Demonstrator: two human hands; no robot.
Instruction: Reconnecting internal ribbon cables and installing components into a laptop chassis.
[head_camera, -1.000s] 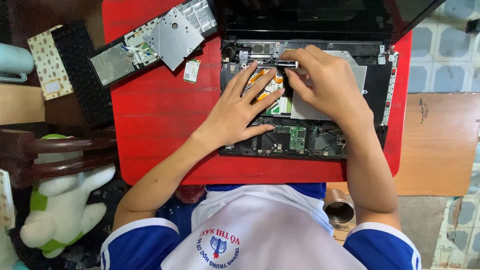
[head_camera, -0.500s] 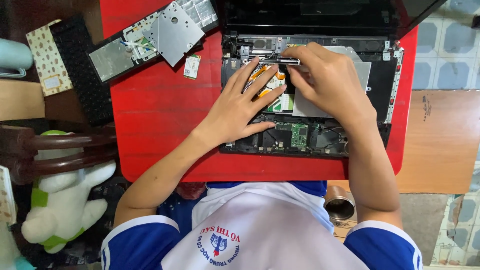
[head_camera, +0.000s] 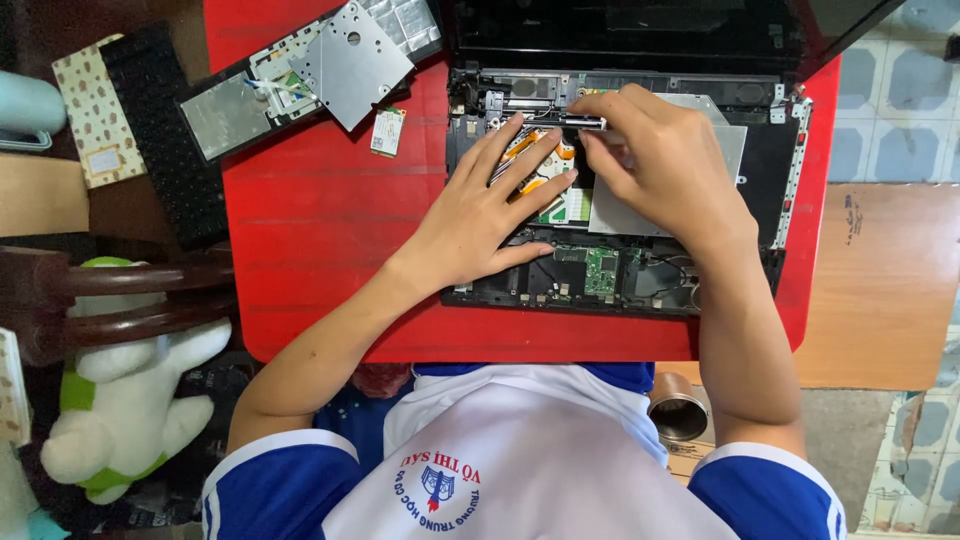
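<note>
An opened laptop (head_camera: 760, 190) with its top cover off lies on a red table (head_camera: 320, 230), its green circuit board (head_camera: 600, 270) and orange flat cables exposed. My left hand (head_camera: 480, 215) rests flat on the laptop's inner left part, fingers spread over the orange cables. My right hand (head_camera: 655, 160) pinches a thin dark metal tool (head_camera: 580, 122) at the upper middle of the chassis, near the hinge. The tool's tip is partly hidden by my fingers.
At the table's upper left lie a removed silver metal plate (head_camera: 350, 62), a palm-rest panel (head_camera: 230, 110) and a small wireless card (head_camera: 387, 131). A black keyboard (head_camera: 160, 140) sits off the left edge. A plush toy (head_camera: 120, 410) and a wooden chair back (head_camera: 130, 295) stand lower left.
Both hands stay on the laptop. The view has shifted slightly; my right hand's fingers have adjusted a little on the tool near the hinge.
</note>
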